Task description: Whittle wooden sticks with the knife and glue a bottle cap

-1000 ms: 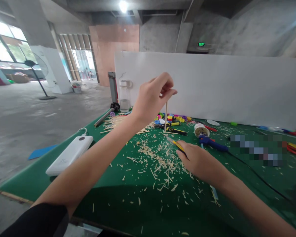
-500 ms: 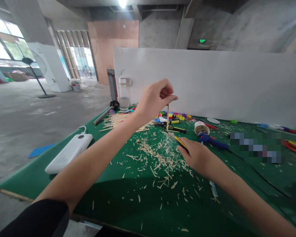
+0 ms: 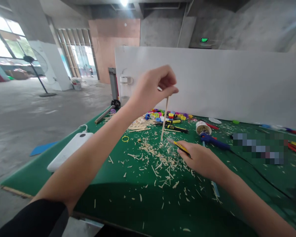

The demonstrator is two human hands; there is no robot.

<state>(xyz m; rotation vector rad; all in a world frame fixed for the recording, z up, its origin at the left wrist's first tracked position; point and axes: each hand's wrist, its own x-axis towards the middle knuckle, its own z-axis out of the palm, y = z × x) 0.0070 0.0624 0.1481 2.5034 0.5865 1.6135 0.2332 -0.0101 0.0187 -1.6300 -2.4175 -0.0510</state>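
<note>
Between thumb and fingers, my left hand [image 3: 156, 84] pinches the top of a thin wooden stick [image 3: 164, 119]. The stick hangs nearly upright, its lower end tilted slightly left above the shavings. My right hand [image 3: 199, 157] is closed around a yellow and black utility knife [image 3: 182, 147]. The knife's blade points left toward the stick's lower end, with a small gap between them. Pale wood shavings [image 3: 162, 156] lie scattered on the green tabletop [image 3: 106, 197] below. A pile of wooden sticks [image 3: 139, 126] lies behind my left forearm.
A white power bank [image 3: 66, 151] lies on the left. Colourful plastic caps [image 3: 171, 116] and another utility knife [image 3: 177, 129] sit toward the back. On the right are a tipped white cup [image 3: 202, 127] and a blue glue gun [image 3: 215, 141]. A white board [image 3: 212, 82] stands behind.
My left hand has risen, lifting the stick and tilting its lower end left. The knife blade, close against the stick before, is now apart from it. The view has shifted slightly.
</note>
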